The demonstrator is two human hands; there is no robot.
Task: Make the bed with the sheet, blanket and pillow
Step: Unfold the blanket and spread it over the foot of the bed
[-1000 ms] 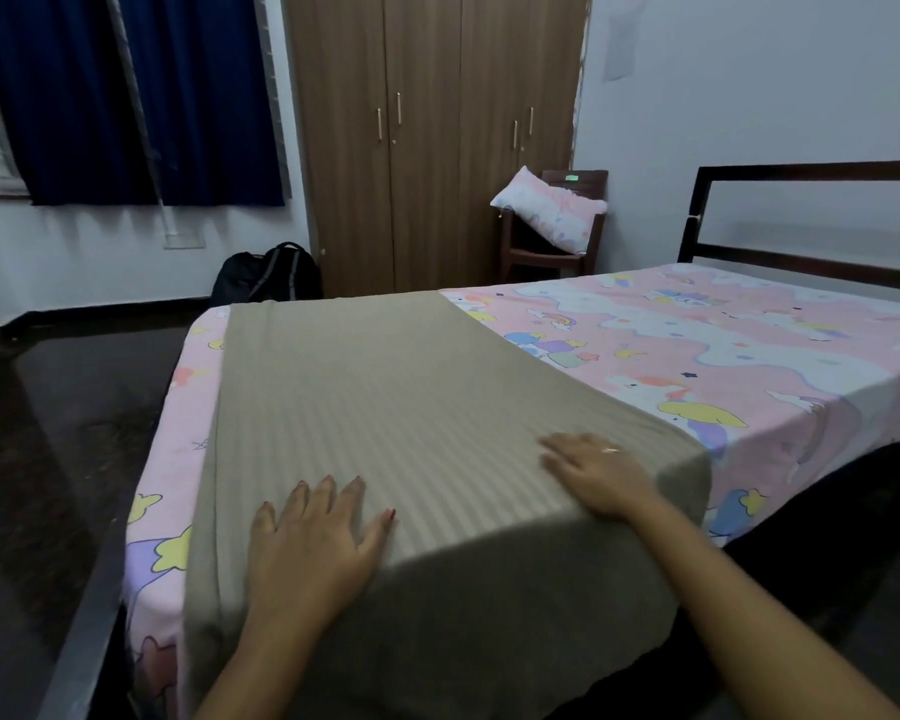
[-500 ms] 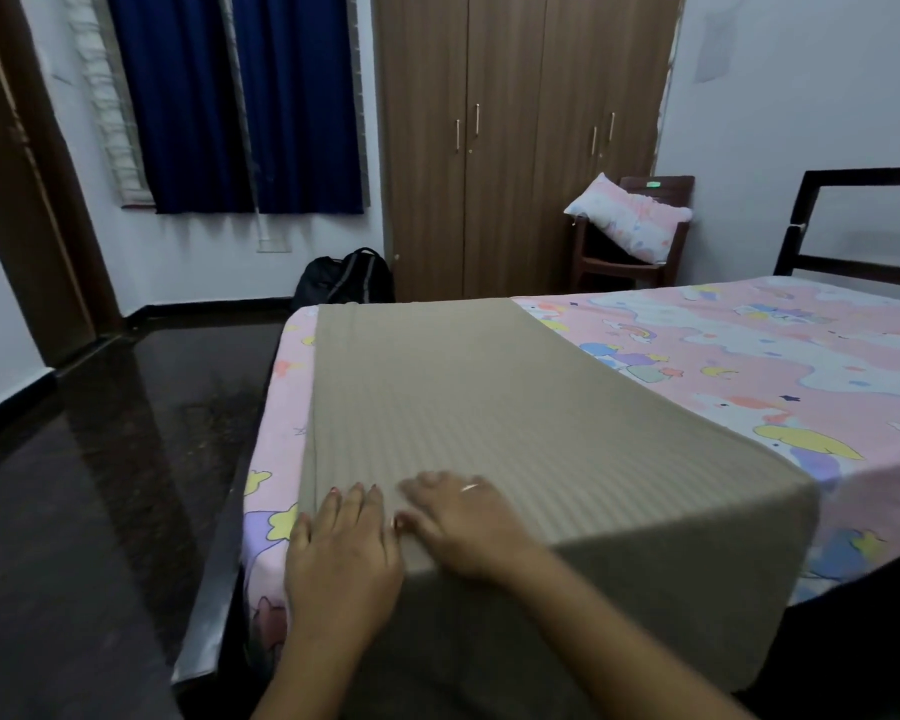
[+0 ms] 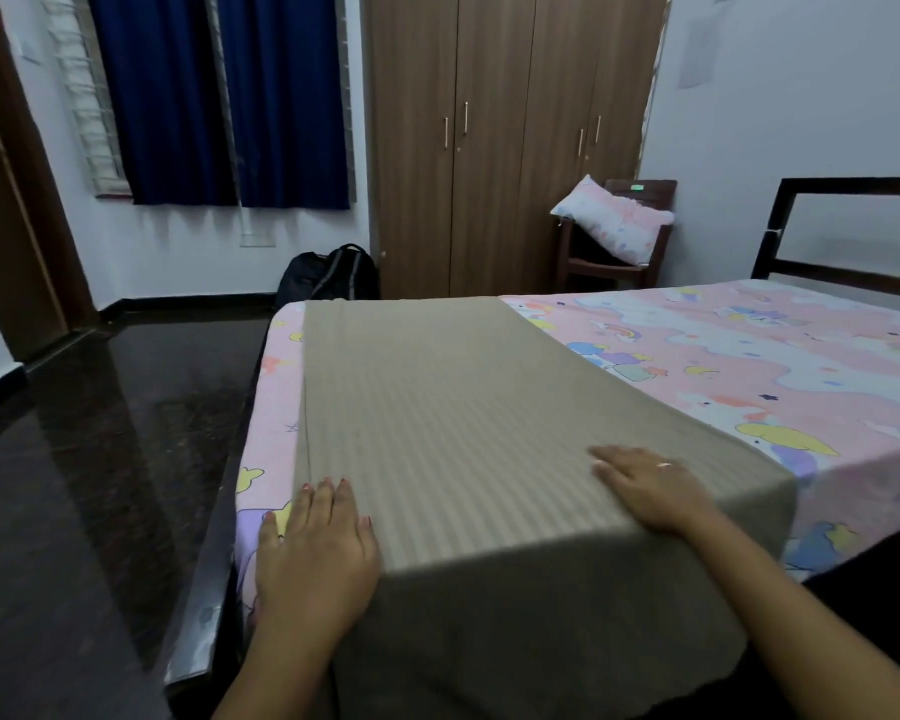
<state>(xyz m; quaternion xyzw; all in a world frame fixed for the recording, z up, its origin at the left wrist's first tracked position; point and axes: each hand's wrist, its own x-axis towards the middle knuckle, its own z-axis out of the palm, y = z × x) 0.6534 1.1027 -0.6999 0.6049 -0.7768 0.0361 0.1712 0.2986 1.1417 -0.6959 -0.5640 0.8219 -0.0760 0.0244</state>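
A dark, glossy floor (image 3: 100,459) fills the left of the room, and a bed (image 3: 193,641) with a dark frame takes up the right and centre. Behind it stands a tall brown wooden wardrobe (image 3: 489,148) with its doors closed. A pink sheet (image 3: 723,356) printed with cartoon figures covers the mattress and looks smooth. Across the foot of the bed lies a folded taupe blanket (image 3: 437,407) with fine stripes, running from the far side to the near side and hanging down over the near edge. Deep blue curtains (image 3: 219,96) hang over a window on the back wall. A dark headboard (image 3: 848,272) rises at the right. In the corner beside the wardrobe is a wooden chair (image 3: 650,187), and the pillow (image 3: 614,226), in matching pink print, lies tilted on its seat, well apart from the bed. A black backpack (image 3: 328,275) sits on the floor against the wall. A person's left hand (image 3: 315,558) lies flat at the blanket's near left corner, fingers straight and close together. The right hand (image 3: 650,491) presses flat on top of the blanket near its right edge, fingers straight and pointing left. A ring (image 3: 664,465) shows on one finger.
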